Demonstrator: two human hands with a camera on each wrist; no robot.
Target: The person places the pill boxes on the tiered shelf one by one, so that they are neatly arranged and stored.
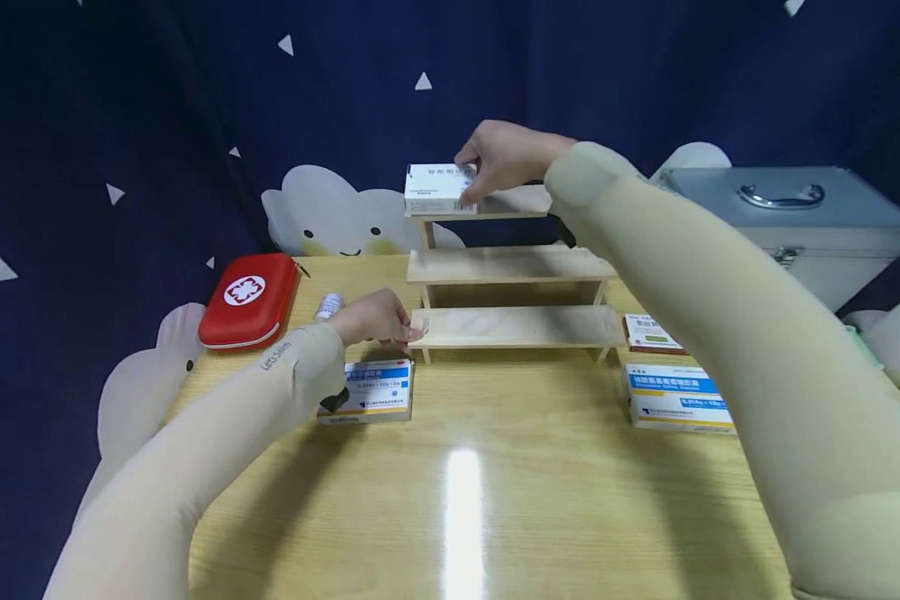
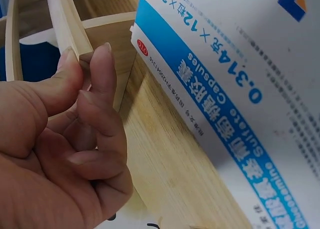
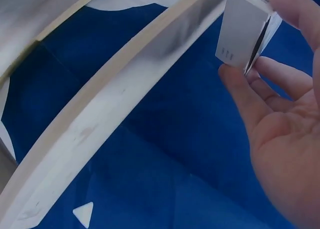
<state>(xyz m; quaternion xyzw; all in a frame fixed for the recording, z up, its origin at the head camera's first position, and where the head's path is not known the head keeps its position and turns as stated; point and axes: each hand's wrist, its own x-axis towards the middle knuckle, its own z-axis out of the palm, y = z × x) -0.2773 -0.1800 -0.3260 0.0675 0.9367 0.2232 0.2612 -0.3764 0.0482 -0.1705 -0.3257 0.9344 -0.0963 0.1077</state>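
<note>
A three-step wooden rack [image 1: 517, 327] stands at the back of the table. On the left end of its top step is a white medicine box [image 1: 441, 188], which my right hand [image 1: 512, 158] grips by its right end. In the right wrist view the fingers and thumb lie on either side of that box [image 3: 244, 31]. My left hand [image 1: 378, 320] pinches the left end of the lowest step; the left wrist view shows thumb and fingertip on the board's corner [image 2: 75, 36]. Just below this hand a blue-and-white capsule box [image 1: 375, 392] stands on the table.
A red first-aid case [image 1: 249, 302] and a small white bottle [image 1: 330, 306] lie at the left. On the right are another blue-and-white capsule box [image 1: 678, 398], a smaller red-edged box [image 1: 651, 333] and a silver metal case [image 1: 787, 217]. A dark blue curtain [image 1: 495, 67] hangs behind.
</note>
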